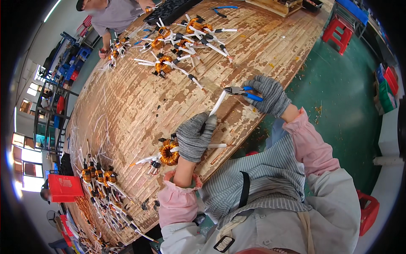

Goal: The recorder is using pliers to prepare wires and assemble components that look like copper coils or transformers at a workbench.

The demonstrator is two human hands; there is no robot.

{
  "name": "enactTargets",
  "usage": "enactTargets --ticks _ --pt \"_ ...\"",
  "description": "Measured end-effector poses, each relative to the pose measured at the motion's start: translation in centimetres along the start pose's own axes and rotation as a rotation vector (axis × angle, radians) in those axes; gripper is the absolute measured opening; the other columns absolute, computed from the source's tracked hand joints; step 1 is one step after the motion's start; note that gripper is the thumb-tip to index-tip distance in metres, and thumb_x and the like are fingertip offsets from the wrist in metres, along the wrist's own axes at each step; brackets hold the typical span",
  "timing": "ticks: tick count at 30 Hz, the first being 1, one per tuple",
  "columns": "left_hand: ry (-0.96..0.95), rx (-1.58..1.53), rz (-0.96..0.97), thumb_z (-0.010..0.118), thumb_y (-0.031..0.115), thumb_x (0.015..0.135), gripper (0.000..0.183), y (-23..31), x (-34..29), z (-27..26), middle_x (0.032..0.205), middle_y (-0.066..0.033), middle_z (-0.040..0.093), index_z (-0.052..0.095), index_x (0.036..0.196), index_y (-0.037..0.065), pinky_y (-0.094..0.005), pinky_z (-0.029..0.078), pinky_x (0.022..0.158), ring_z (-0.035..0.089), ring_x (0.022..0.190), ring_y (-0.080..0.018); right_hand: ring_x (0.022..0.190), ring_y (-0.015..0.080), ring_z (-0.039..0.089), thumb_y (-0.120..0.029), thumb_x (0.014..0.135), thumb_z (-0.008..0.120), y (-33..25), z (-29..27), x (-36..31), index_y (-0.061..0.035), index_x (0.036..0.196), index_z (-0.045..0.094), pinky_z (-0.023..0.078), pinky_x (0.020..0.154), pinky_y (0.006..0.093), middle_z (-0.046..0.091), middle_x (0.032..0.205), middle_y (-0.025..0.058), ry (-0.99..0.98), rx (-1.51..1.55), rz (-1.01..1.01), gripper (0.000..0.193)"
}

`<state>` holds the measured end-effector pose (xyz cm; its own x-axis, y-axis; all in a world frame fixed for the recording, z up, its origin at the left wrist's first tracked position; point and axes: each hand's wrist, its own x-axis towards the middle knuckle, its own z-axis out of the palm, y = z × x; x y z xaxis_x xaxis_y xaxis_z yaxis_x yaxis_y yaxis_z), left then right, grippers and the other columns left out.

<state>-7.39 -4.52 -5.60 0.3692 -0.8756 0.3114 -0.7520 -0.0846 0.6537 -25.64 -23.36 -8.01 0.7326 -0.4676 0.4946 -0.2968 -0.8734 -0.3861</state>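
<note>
My left hand (pixel 195 137), in a grey knitted glove, is closed round a white sleeved wire lead (pixel 218 103) that slants up to the right. Just below that hand lies a copper-wound toroid coil (pixel 169 153), partly covered by the glove and wrist. Other white leads stick out of it to both sides. In my right hand (pixel 270 96), also gloved, is a pair of diagonal cutters (pixel 243 92) with blue handles. Their jaws are at the upper end of the white lead; whether they have closed on it is too small to tell.
Several similar coils (pixel 163 64) lie at the far side of the worn wooden table (pixel 127 114); a bundle of coils (pixel 99 174) sits near left. Across the table a person (pixel 116 17) handles another coil. Blue-handled pliers (pixel 225 7) and a black tray (pixel 173 12) are farther off.
</note>
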Motion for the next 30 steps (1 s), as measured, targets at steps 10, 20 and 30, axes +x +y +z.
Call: enactTargets --ticks 10,20,30 --pt "0.054 -0.120 -0.084 0.066 0.017 0.082 0.018 0.0 -0.2 -0.2 0.062 -0.0017 0.058 0.067 0.092 0.002 -0.0214 0.043 0.054 0.052 0.057 -0.0057 0.067 0.0078 0.052 -0.019 0.083 0.064 -0.3 0.9 1.3 -0.0025 0.092 0.060 0.045 0.061 0.0243 0.057 0.073 0.0010 0.312 0.835 0.450 0.019" --pt "0.117 -0.173 -0.040 0.065 0.015 0.083 0.014 -0.5 -0.7 0.0 0.063 0.0024 0.057 0.067 0.089 0.003 -0.0200 0.041 0.053 0.049 0.057 -0.0038 0.073 0.0130 0.056 -0.024 0.083 0.064 -0.1 3.4 1.3 -0.0035 0.098 0.058 0.048 0.068 0.0274 0.059 0.082 0.0047 0.232 0.831 0.407 0.026" --pt "0.114 -0.167 -0.014 0.065 0.015 0.082 0.014 -0.1 -0.8 -0.5 0.060 -0.0002 0.056 0.067 0.089 0.003 -0.0208 0.041 0.052 0.049 0.055 -0.0046 0.073 0.0281 0.059 -0.044 0.076 0.066 -1.4 3.9 1.7 -0.0028 0.095 0.058 0.047 0.067 0.0366 0.059 0.081 0.0164 0.062 0.306 0.346 0.046"
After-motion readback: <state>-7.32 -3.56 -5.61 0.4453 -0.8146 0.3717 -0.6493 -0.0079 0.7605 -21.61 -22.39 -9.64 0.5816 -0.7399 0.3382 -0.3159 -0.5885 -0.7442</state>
